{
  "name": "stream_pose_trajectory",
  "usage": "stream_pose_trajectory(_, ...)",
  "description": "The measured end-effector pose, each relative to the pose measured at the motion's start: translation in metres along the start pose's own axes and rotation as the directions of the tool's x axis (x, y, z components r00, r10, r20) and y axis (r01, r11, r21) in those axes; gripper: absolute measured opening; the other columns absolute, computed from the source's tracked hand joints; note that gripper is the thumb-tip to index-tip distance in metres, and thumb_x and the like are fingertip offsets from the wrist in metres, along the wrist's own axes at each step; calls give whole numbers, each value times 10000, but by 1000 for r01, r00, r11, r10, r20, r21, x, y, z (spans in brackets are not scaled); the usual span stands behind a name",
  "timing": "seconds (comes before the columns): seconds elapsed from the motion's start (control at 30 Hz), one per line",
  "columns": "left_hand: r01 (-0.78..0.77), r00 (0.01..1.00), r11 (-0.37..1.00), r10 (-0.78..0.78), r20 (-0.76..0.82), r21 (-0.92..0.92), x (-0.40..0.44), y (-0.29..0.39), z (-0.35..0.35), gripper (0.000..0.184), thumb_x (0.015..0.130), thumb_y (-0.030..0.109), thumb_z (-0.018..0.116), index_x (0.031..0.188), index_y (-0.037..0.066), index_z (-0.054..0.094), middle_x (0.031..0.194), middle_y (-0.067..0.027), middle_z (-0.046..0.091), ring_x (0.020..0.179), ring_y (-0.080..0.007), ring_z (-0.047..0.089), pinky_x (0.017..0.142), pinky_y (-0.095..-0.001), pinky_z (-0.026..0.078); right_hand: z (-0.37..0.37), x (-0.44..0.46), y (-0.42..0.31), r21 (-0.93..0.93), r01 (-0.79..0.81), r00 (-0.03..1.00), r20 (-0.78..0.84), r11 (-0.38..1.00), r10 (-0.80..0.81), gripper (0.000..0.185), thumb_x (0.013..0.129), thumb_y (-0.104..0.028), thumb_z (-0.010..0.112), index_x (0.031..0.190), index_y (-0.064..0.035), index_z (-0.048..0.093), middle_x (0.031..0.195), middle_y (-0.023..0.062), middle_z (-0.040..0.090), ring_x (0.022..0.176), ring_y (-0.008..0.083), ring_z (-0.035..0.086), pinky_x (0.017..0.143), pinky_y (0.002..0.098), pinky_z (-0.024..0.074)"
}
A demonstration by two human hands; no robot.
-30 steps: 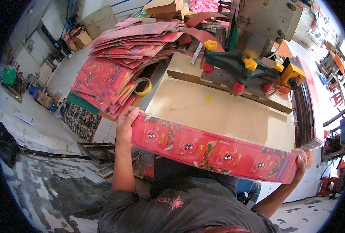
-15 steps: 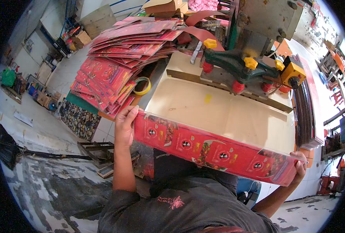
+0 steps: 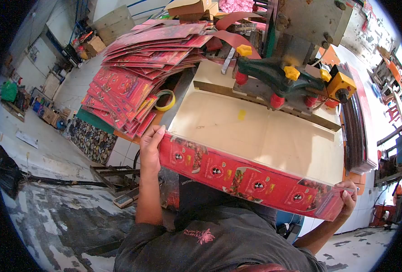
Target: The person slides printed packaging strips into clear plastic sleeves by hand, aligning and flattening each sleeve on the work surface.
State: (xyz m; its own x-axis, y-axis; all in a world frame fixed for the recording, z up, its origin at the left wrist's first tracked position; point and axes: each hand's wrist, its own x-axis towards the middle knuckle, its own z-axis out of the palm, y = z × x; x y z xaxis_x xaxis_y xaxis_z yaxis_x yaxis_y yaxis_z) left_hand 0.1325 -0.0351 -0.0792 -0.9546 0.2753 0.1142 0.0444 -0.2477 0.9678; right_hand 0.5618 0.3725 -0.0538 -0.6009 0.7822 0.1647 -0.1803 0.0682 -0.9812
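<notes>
A long red printed sheet (image 3: 241,179) spans the near edge of the cream machine bed (image 3: 255,131), tilted down toward the right. My left hand (image 3: 151,147) pinches its left end, thumb on top. At the opposite end, my right hand (image 3: 346,197) is closed on the sheet's corner. Pictures of food and round logos cover the sheet. Beyond the bed stands the press head (image 3: 284,81), with yellow knobs and red feet above a long metal bar (image 3: 264,104).
Piled red printed sheets (image 3: 151,59) lean at the back left, beside a yellow tape roll (image 3: 166,100). A control box (image 3: 341,86) with a black knob sits right of the press. Farther right stands a tall stack of boards (image 3: 359,122).
The sheet has shifted slightly right and its right end has dipped a little. Both my hands have kept hold of it; the left has moved slightly right.
</notes>
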Motion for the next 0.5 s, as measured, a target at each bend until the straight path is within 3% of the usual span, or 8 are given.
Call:
stream_pose_trajectory(0.37, 21, 1000, 999, -20, 10, -27, -1, -4, -5, 139, 1004, 176, 660, 908, 76, 651, 839, -4, 668, 754, -100, 622, 752, -270, 500, 1, -5, 4, 25, 57, 998, 10, 998, -57, 363, 801, -316, 742, 859, 33, 661, 782, 129, 653, 737, 210, 631, 731, 323, 508)
stream_pose_trajectory(0.43, 27, 999, 1000, -27, 19, -7, -3, 1, -1, 129, 1025, 136, 642, 922, 62, 668, 864, 12, 679, 789, -59, 607, 770, -235, 474, 6, -8, 0, 20, 66, 998, 8, 998, -66, 374, 799, -330, 743, 851, 32, 661, 783, 132, 656, 741, 212, 637, 746, 318, 508)
stream_pose_trajectory(0.5, 53, 998, 998, -51, 28, -41, -5, 3, 1, 127, 1020, 139, 649, 922, 60, 667, 866, 8, 683, 787, -61, 613, 767, -235, 479, 15, -11, -7, -58, 57, 998, -30, 997, -59, 331, 813, -308, 724, 885, 8, 663, 818, 108, 672, 740, 188, 613, 742, 316, 498)
